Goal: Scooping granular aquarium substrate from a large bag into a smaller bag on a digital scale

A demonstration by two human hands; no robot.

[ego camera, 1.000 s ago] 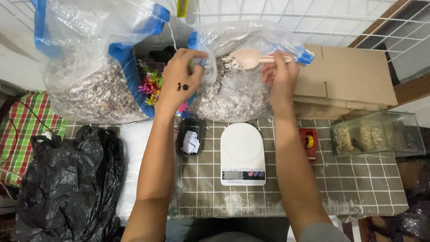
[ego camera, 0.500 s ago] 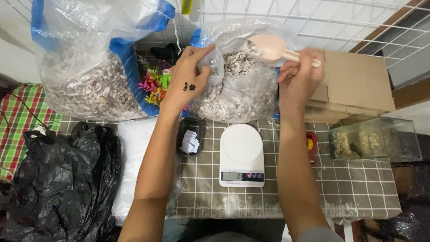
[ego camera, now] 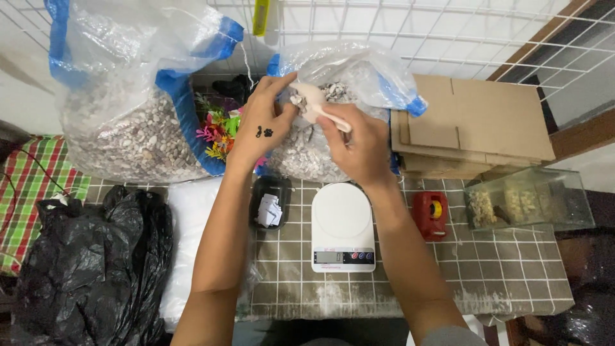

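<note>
The left hand (ego camera: 264,125) was up at the mouth of the small bag (ego camera: 359,77). Its fingers were curled and pinched the edge of the clear plastic, holding the bag open. The right hand (ego camera: 359,150) was closed around the handle of a pale scoop (ego camera: 314,104). The scoop's bowl sat at the bag's mouth, right by the left fingers, with bits of gravel (ego camera: 298,154) in it. The small bag was full of that gravel and stood at the back of the tiled table (ego camera: 512,282).

A white scale (ego camera: 343,227) sat on the table just under the hands, with nothing on it. A black tray (ego camera: 270,204) with a bit of white paper lay just left of the scale. A bigger bag (ego camera: 128,102) of gravel stood to the left, with bright plastic plants (ego camera: 214,131) between the two bags. A red tape measure (ego camera: 430,214) and a glass tank (ego camera: 528,200) were to the right. Flat cardboard (ego camera: 474,125) lay behind them. A black plastic bag (ego camera: 90,269) sat at the near left.
</note>
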